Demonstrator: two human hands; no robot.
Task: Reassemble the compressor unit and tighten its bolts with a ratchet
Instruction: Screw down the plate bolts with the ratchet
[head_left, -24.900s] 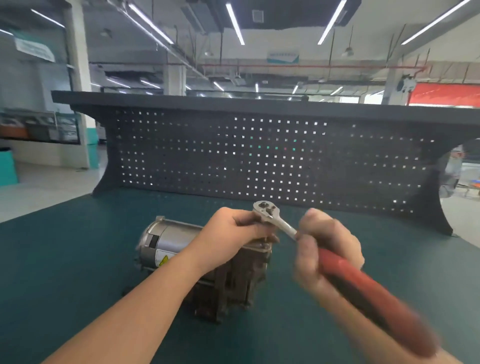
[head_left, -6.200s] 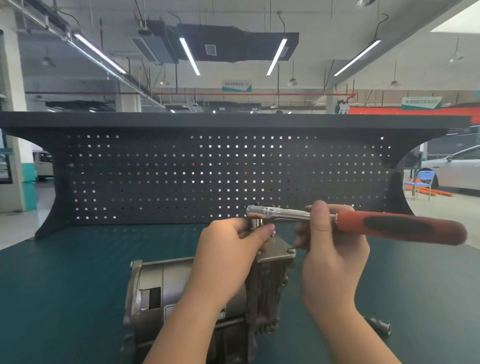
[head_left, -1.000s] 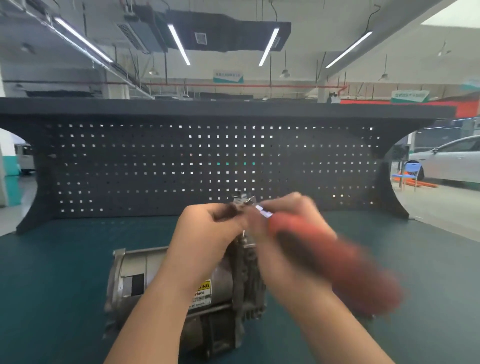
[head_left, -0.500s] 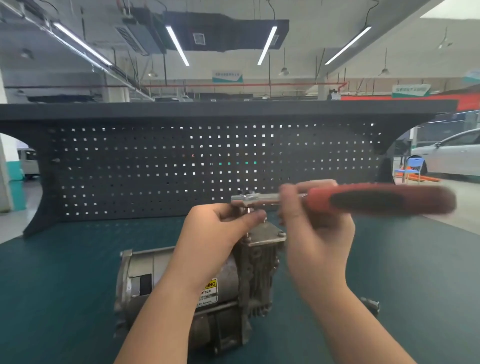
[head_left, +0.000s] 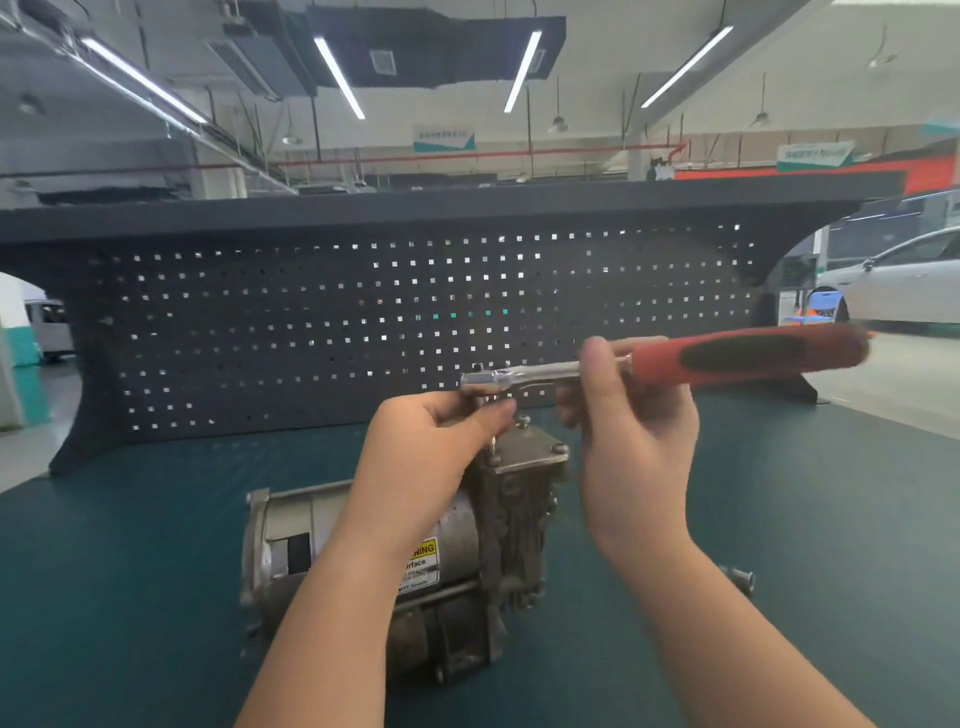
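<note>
The heavy, rigid grey metal compressor unit (head_left: 395, 551) is lying on the teal worktop (head_left: 779, 519), looking unlikely to shift. The left hand (head_left: 436, 447) is pinching the socket under the chrome ratchet with red-and-black handle (head_left: 675, 361); the right hand (head_left: 628, 415) is curling round its stiff shank beside the grippy handle, the better place to hold.

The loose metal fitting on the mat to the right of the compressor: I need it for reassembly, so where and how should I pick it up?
Probably pinch the loose metal fitting across its short barrel, fingers coming down from above. It lies on its side on the green mat, apart from the compressor, with bare mat around it. Its exact shape is too small to tell.
</note>
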